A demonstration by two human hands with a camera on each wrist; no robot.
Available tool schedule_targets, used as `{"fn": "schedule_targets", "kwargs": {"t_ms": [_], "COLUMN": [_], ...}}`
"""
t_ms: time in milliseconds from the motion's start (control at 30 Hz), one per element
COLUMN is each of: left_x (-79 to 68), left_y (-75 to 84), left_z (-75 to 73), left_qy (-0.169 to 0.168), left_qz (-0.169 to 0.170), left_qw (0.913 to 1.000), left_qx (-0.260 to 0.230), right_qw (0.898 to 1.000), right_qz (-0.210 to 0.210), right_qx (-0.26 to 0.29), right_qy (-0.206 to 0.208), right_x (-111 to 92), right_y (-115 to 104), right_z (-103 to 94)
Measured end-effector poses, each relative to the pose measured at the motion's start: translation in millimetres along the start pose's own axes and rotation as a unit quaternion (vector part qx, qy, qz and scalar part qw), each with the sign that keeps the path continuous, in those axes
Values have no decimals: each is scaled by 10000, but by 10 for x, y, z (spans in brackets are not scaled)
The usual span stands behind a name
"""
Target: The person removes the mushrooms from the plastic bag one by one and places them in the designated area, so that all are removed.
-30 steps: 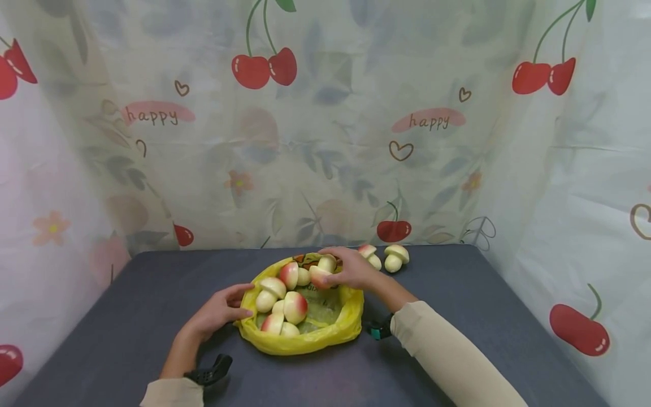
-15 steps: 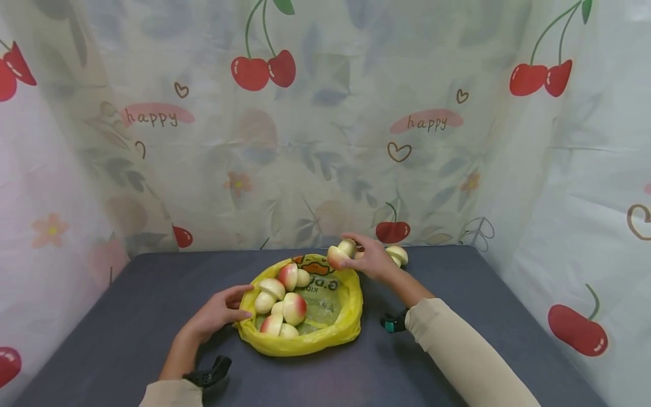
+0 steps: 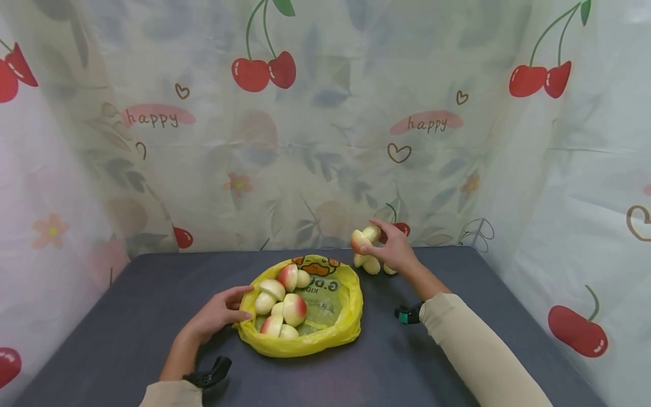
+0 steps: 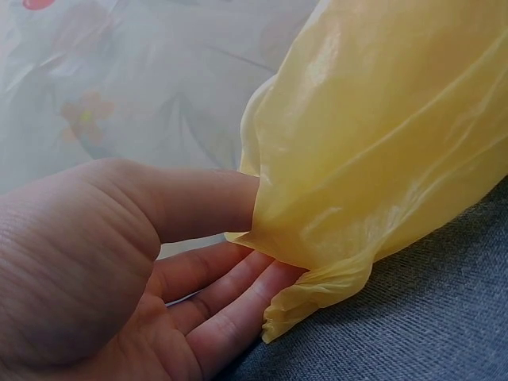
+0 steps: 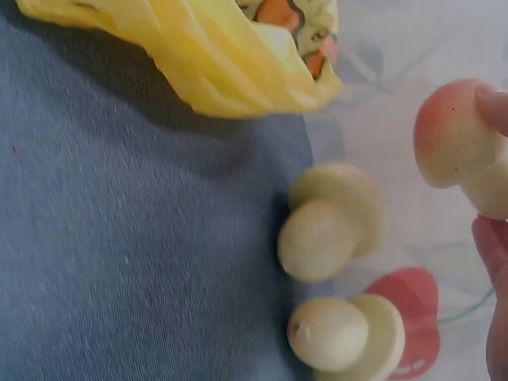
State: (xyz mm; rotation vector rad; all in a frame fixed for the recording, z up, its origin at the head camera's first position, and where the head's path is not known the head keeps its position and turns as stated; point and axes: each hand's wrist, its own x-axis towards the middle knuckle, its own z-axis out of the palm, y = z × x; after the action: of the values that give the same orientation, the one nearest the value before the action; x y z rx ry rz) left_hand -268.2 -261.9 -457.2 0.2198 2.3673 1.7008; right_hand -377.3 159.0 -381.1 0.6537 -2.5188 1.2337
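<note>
My left hand (image 3: 218, 310) holds the left side of a yellow plastic bag (image 3: 305, 347) with its rim spread wide. In the left wrist view the yellow plastic (image 4: 357, 143) hides the tips of the thumb and fingers. Inside the bag, toward its left, lie several toy mushrooms (image 3: 294, 308) with cream stems and some pink-tinged caps. Right of the bag, my right hand (image 3: 395, 249) grips another toy mushroom (image 3: 359, 241) between thumb and fingers, raised above the table. Its pink cap (image 5: 452, 131) points left in the right wrist view.
Two more toy mushrooms lie at the table's back edge, one (image 3: 371, 264) below the held mushroom and one (image 3: 389, 269) partly behind the right hand. A dark cloth-covered table (image 3: 152, 294) meets a cherry-print curtain (image 3: 325, 141) at the back and sides.
My right hand has lifted the mushroom out from over the bag and carried it right and up, above the mushrooms at the back. The left hand has stayed at the bag.
</note>
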Motion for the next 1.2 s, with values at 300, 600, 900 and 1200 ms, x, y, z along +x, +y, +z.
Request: {"fn": "schedule_targets", "kwargs": {"t_ms": [300,600,900,1200], "left_x": [14,-2,-6,-24], "left_y": [-12,2,27,42], "left_z": [12,35,40,34], "left_qy": [30,56,138,108], "left_qz": [-64,-49,-89,-58], "left_qw": [10000,10000,9998,9999], "left_qx": [27,40,76,32], "right_qw": [9986,9935,9862,9815], "right_qz": [384,847,1019,1072], "right_qx": [5,73,30,-158], "right_qy": [359,754,1305,1577], "right_x": [-42,-110,-216,-343], "right_y": [173,315,459,690], "right_z": [-208,-347,-441,-532]}}
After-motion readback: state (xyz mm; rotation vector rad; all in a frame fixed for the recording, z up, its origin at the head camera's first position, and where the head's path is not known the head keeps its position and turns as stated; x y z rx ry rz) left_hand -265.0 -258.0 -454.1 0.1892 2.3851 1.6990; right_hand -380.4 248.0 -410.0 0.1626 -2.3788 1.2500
